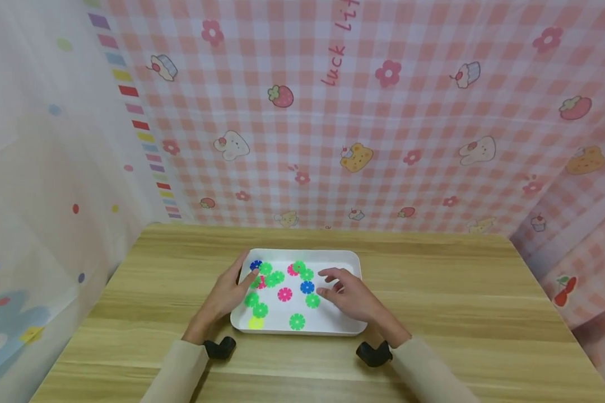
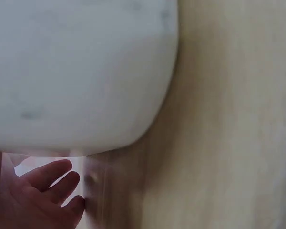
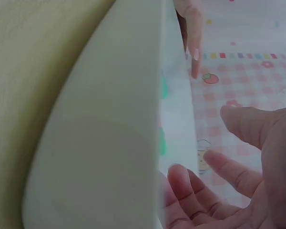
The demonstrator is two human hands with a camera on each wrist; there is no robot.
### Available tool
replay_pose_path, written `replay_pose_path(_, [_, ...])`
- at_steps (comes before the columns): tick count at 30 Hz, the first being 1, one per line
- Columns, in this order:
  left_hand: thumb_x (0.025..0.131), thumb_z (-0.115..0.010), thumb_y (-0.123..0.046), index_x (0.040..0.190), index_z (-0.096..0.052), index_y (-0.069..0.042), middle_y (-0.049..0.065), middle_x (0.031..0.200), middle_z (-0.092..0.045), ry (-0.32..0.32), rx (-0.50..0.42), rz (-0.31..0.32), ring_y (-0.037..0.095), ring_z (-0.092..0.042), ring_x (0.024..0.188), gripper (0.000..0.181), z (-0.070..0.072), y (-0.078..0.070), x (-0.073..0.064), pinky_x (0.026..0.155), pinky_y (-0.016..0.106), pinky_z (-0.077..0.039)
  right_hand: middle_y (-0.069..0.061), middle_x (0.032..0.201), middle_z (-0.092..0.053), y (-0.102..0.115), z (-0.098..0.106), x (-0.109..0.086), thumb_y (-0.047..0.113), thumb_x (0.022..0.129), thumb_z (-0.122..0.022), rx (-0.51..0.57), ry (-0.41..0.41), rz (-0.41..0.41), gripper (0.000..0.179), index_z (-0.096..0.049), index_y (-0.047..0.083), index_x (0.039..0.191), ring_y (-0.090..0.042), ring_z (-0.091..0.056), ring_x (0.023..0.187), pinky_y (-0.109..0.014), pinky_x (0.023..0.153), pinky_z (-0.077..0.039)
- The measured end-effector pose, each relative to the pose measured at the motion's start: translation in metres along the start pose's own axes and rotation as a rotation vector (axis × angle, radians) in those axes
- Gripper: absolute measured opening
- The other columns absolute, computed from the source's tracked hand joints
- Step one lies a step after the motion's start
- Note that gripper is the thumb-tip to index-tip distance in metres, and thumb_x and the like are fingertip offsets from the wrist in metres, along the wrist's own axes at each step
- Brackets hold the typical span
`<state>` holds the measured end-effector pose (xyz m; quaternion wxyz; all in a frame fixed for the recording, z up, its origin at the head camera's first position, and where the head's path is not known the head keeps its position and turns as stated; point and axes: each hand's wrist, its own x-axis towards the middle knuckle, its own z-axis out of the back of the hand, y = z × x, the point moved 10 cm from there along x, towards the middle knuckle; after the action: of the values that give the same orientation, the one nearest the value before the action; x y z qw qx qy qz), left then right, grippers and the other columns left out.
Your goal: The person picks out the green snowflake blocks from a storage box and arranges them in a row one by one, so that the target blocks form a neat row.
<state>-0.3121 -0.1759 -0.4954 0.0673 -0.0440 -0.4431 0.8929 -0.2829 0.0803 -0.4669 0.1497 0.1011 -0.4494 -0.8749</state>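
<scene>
A white rectangular tray holds several flat notched plastic discs, most of them green. My left hand is at the tray's left side, its thumb over the inside near a dark blue disc and its fingers along the outer edge. In the left wrist view those fingers look spread and slightly bent; contact with the rim is unclear. Above the tray's right part hovers my right hand, fingers loosely bent and apart, holding nothing. Closest to it are a blue disc and a green disc.
The tray stands on a wood-grain table. Pink discs, one of them a pink disc near the middle, and a yellow piece also lie inside. Behind the table hangs a pink checked cloth. Black straps circle both wrists.
</scene>
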Motion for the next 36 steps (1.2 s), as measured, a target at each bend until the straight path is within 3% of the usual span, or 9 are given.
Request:
replay_pose_path(10, [0.103,-0.045,-0.049,0.161,-0.011,-0.024,0.01,0.166,-0.015,0.038,-0.026,0.038,0.034,-0.013,0.151,0.072,-0.005,0.008,-0.001,0.121,0.055,-0.013,-0.008,0.109,-0.061,-0.009,-0.021,0.007,0.021,0.093,-0.069,0.007,0.028,-0.046,0.034,-0.063,0.007,0.124,-0.018,-0.055,0.088,-0.031,0.076,-0.048])
replay_pose_path(19, [0.105,-0.044,-0.044,0.161,-0.007,-0.024,0.009,0.167,-0.008,0.068,-0.055,0.047,0.033,-0.007,0.153,0.07,-0.01,0.013,0.0,0.122,0.055,-0.01,-0.003,0.092,-0.058,-0.017,-0.025,0.007,0.017,0.093,-0.069,0.018,0.029,-0.102,0.028,-0.066,0.008,0.119,-0.017,-0.05,0.081,-0.027,0.069,-0.043])
replay_pose_path(24, [0.106,-0.043,-0.038,0.161,-0.006,-0.027,0.006,0.167,-0.006,0.069,-0.084,0.063,0.031,-0.005,0.153,0.067,-0.013,0.016,0.001,0.122,0.055,-0.007,-0.001,0.084,-0.056,-0.019,-0.027,0.008,0.013,0.092,-0.07,0.02,0.028,-0.099,0.025,-0.066,0.006,0.116,-0.016,-0.049,0.076,-0.025,0.066,-0.041])
replay_pose_path(36, [0.106,-0.045,-0.036,0.161,-0.008,-0.029,0.004,0.167,-0.006,0.056,-0.124,0.053,0.03,-0.005,0.153,0.067,-0.012,0.015,-0.001,0.122,0.054,-0.007,-0.001,0.082,-0.053,-0.019,-0.029,0.008,0.01,0.089,-0.073,0.002,0.022,-0.064,0.021,-0.067,0.006,0.109,-0.015,-0.048,0.075,-0.023,0.065,-0.04])
